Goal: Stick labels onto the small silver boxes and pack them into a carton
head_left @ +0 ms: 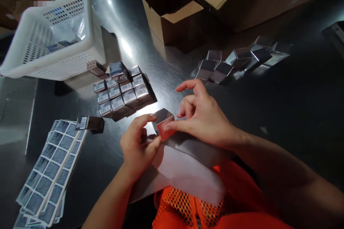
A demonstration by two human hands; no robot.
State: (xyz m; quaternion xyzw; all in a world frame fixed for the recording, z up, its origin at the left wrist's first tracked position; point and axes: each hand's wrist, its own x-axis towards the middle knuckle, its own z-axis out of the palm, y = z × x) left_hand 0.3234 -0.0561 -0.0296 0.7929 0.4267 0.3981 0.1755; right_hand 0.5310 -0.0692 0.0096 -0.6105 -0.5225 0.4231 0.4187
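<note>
Silver glossy small box (163,123), red-tinted side

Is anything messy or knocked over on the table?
Yes, a little. One small box lies on its side by the sticker sheets, apart from the neat block of boxes. Another lies tipped beside the white basket. Both hands hold one box.

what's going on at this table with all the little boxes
A person in an orange mesh vest holds one small silver box between both hands, left hand and right hand, fingertips on its edges. Barcode-labelled boxes stand grouped ahead, plain ones lie to the right. Label sheets lie at the left, near a white basket.
</note>
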